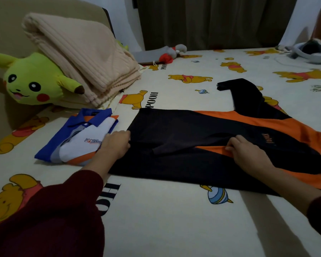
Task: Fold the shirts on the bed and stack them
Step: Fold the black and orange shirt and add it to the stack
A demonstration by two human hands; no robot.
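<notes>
A black and orange long-sleeved shirt (202, 138) lies spread across the bed (165, 219), its hem toward the left. One sleeve is folded in over the body; the other sleeve (245, 95) stretches away toward the back. My left hand (117, 143) grips the hem edge at the left. My right hand (248, 154) pinches the fabric near the middle, where black meets orange. A folded blue, white and orange polo shirt (78, 138) sits just left of my left hand.
A folded beige blanket (78, 56) leans on a yellow plush toy (35, 80) at the back left. A grey and red soft toy (172, 52) lies at the far edge, and a grey garment (311, 52) sits at the back right. Dark curtains hang behind.
</notes>
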